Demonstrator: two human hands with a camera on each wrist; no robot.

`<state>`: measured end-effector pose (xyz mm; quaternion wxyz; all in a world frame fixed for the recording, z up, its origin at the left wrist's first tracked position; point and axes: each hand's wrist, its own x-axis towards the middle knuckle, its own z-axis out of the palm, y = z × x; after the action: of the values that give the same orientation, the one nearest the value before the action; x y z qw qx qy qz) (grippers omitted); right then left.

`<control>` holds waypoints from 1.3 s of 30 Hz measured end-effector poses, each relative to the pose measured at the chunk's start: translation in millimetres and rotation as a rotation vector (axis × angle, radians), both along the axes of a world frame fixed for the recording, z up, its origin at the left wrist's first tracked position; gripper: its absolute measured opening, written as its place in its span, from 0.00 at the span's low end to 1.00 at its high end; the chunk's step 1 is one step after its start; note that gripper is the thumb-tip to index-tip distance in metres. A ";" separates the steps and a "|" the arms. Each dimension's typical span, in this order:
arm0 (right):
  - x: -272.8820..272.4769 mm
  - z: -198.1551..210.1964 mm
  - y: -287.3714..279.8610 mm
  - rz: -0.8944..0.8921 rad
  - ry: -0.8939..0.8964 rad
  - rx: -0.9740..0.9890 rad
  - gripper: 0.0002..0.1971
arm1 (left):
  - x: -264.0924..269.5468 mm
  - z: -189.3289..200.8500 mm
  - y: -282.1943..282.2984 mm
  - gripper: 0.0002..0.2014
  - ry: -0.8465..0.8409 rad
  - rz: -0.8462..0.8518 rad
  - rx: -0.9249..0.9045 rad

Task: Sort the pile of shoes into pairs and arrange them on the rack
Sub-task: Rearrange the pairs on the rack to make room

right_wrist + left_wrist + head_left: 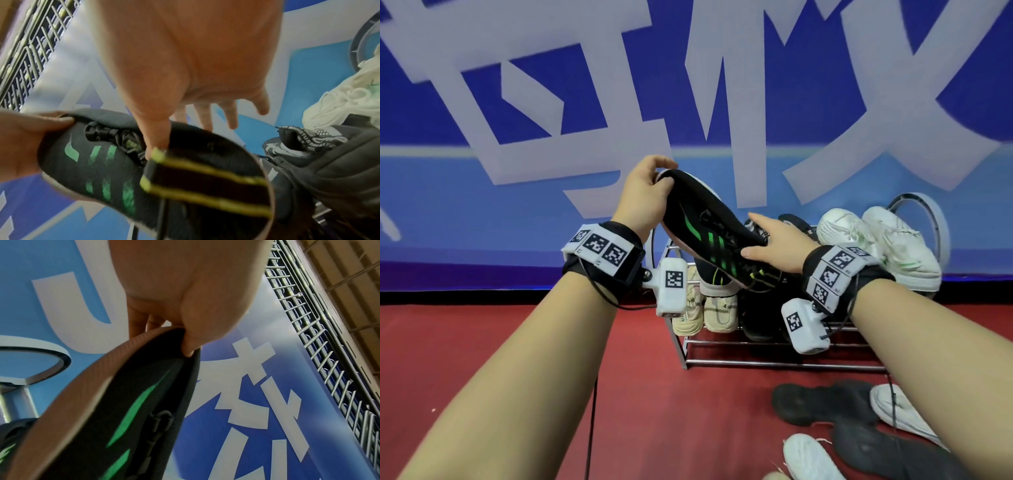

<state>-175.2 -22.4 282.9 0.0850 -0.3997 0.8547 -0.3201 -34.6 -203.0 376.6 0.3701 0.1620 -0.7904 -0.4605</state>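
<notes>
You hold a black shoe [709, 219] with green stripes. Far right sit white shoes [880, 236]. The floor [517, 342] is red.

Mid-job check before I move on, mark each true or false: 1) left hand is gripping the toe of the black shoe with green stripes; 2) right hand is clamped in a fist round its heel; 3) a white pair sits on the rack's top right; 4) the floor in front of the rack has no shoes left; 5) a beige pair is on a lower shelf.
1) True: the left hand pinches the toe of the black shoe with green stripes.
2) False: the right hand has straight fingers, its thumb at the collar.
3) True: the white pair lies on the rack.
4) False: black shoes and white shoes remain.
5) True: the beige pair.
</notes>
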 end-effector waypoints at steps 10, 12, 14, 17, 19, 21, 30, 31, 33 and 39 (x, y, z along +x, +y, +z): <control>12.0 4.9 -12.0 0.126 -0.043 0.002 0.10 | 2.1 -7.5 -2.5 0.12 0.133 0.037 0.121; 11.7 7.9 -13.9 0.102 -0.059 -0.024 0.02 | 1.2 -6.2 -3.3 0.16 0.187 0.079 0.218; 11.8 7.2 -18.0 0.062 -0.085 -0.046 0.09 | -0.2 -6.7 -7.8 0.23 0.158 0.119 0.290; 17.5 5.3 -27.6 0.007 -0.242 -0.150 0.07 | 1.1 -15.9 -8.8 0.27 -0.072 0.105 0.267; 23.0 5.3 -37.0 -0.057 -0.408 -0.228 0.06 | 4.6 -25.8 -7.0 0.29 -0.241 0.041 0.230; 25.9 6.4 -47.9 -0.151 -0.541 -0.281 0.10 | 7.3 -36.2 -4.2 0.32 -0.385 -0.033 0.218; 30.8 4.6 -69.1 -0.265 -0.838 -0.409 0.08 | 10.9 -58.3 9.1 0.29 -0.614 -0.266 -0.103; 31.3 3.6 -70.2 -0.257 -0.848 -0.400 0.08 | 10.7 -62.8 8.5 0.30 -0.635 -0.251 -0.143; 33.8 2.5 -73.8 -0.243 -0.857 -0.381 0.08 | 10.2 -71.2 7.3 0.32 -0.652 -0.218 -0.155; 46.8 0.3 -81.3 -0.122 -0.792 -0.371 0.15 | 11.3 -82.6 0.1 0.31 -0.613 -0.120 -0.062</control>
<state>-128.4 -103.7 283.2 0.3137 -0.2036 0.7063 -0.6010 -23.3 -202.9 293.9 0.0915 0.2349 -0.8871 -0.3867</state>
